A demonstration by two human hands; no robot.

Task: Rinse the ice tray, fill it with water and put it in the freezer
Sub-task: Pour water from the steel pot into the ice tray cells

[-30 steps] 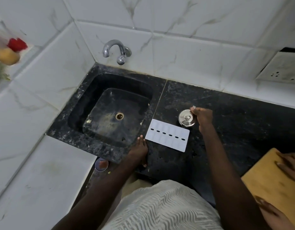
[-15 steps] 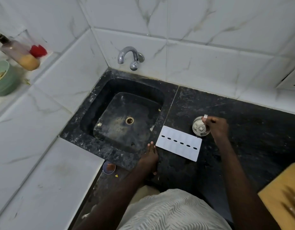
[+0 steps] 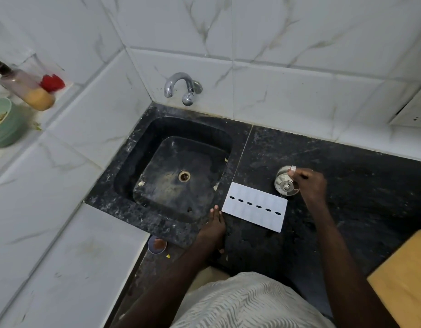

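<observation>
The ice tray [image 3: 255, 206] lies dry-looking and untouched on the counter [image 3: 361, 185] (tap [image 3: 181, 87] off), so rinsing hasn't begun: the left hand [image 3: 214, 227] rests flat, and the right hand [image 3: 310, 183] pinches a steel lid [image 3: 284, 184].

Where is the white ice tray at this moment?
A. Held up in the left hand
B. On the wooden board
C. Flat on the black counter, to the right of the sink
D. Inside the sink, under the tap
C: the white ice tray lies flat on the black counter, right of the sink; the left hand rests beside it, not holding it.
</observation>
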